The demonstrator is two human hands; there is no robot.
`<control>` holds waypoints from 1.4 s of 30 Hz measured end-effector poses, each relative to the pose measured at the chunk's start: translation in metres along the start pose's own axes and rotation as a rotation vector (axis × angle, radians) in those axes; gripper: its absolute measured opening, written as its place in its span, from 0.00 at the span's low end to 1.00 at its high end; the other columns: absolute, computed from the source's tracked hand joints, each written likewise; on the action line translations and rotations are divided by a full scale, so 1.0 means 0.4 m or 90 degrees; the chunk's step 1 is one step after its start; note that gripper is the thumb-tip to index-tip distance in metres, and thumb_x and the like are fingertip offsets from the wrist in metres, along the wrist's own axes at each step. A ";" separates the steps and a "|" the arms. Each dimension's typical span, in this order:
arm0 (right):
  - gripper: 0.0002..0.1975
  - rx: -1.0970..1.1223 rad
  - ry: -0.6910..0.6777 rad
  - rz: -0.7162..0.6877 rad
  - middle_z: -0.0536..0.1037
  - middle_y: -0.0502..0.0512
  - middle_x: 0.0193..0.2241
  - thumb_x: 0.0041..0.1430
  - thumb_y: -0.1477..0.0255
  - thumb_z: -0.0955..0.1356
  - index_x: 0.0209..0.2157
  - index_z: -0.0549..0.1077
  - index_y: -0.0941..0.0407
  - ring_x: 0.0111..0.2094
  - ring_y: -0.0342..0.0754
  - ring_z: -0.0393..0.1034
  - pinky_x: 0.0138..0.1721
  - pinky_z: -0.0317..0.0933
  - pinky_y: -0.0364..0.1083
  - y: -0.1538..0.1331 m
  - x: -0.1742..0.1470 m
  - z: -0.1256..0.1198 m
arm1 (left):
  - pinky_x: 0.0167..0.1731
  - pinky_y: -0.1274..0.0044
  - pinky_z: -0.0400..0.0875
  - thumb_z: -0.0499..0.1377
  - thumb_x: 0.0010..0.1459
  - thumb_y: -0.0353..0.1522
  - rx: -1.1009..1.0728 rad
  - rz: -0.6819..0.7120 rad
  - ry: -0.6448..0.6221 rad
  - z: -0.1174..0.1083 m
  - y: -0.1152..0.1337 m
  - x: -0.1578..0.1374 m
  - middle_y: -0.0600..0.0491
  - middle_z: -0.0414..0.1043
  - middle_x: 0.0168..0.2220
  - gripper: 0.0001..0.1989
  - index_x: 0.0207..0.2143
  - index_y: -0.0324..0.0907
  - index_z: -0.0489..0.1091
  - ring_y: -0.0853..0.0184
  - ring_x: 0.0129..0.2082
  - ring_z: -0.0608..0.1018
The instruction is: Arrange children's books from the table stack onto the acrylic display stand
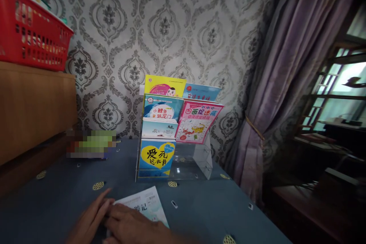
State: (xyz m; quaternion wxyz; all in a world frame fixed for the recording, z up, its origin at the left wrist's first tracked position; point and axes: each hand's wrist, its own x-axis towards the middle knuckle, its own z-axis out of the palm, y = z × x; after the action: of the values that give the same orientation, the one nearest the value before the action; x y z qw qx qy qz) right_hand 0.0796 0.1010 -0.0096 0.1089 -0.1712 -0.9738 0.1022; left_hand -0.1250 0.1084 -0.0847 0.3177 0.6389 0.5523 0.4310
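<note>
A pale white-and-teal book (156,206) with dark Chinese lettering lies on the blue-grey tabletop in front of me. My right hand (133,221) rests across its cover, fingers stretched toward the left edge and hiding part of the title. Beside that edge is my left hand (93,217), its fingers extended and meeting the right fingertips. Behind the book stands a clear acrylic book rack (203,160). Its left column holds a blue-and-yellow book (156,158), a pale book (158,129), a teal book (162,106) and a yellow book (164,84). To the right are a pink book (198,122) and a blue book (201,90).
A red plastic basket (37,30) sits on a wooden cabinet (37,103) at left. A blurred-out green item (94,144) lies at the table's back left. Patterned wallpaper (164,26) rises behind. A purple curtain (274,72) hangs beyond the table's right edge.
</note>
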 end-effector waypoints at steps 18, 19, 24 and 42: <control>0.34 0.129 -0.004 0.090 0.54 0.62 0.71 0.69 0.55 0.63 0.70 0.54 0.55 0.71 0.54 0.46 0.70 0.42 0.53 0.059 -0.085 -0.009 | 0.50 0.66 0.78 0.51 0.61 0.49 0.098 0.116 0.020 -0.021 -0.018 0.004 0.51 0.80 0.49 0.26 0.57 0.52 0.72 0.55 0.51 0.80; 0.34 0.144 -0.003 0.111 0.53 0.61 0.71 0.69 0.54 0.63 0.70 0.54 0.54 0.71 0.54 0.45 0.71 0.41 0.54 0.058 -0.096 -0.015 | 0.50 0.67 0.78 0.52 0.60 0.50 0.107 0.129 0.019 -0.022 -0.020 0.003 0.51 0.80 0.50 0.26 0.56 0.53 0.72 0.55 0.52 0.80; 0.32 0.163 0.027 0.206 0.56 0.61 0.70 0.68 0.57 0.65 0.69 0.59 0.54 0.71 0.55 0.47 0.71 0.41 0.54 0.047 -0.156 -0.056 | 0.52 0.70 0.77 0.53 0.61 0.49 0.176 0.202 -0.006 -0.032 -0.026 -0.017 0.53 0.78 0.54 0.25 0.57 0.55 0.73 0.56 0.54 0.79; 0.37 0.316 0.216 0.357 0.67 0.60 0.65 0.68 0.45 0.53 0.66 0.64 0.54 0.66 0.55 0.59 0.68 0.50 0.56 0.098 -0.246 -0.066 | 0.60 0.62 0.68 0.56 0.64 0.49 0.532 0.392 -0.209 0.062 0.091 0.010 0.45 0.62 0.64 0.31 0.66 0.50 0.61 0.49 0.64 0.69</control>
State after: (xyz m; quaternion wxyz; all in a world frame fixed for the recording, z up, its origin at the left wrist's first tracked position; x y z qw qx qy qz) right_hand 0.1887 0.1065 -0.0111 0.2738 -0.4129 -0.8036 0.3298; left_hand -0.0869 0.1072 -0.0622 -0.0221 0.9019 0.4070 0.1426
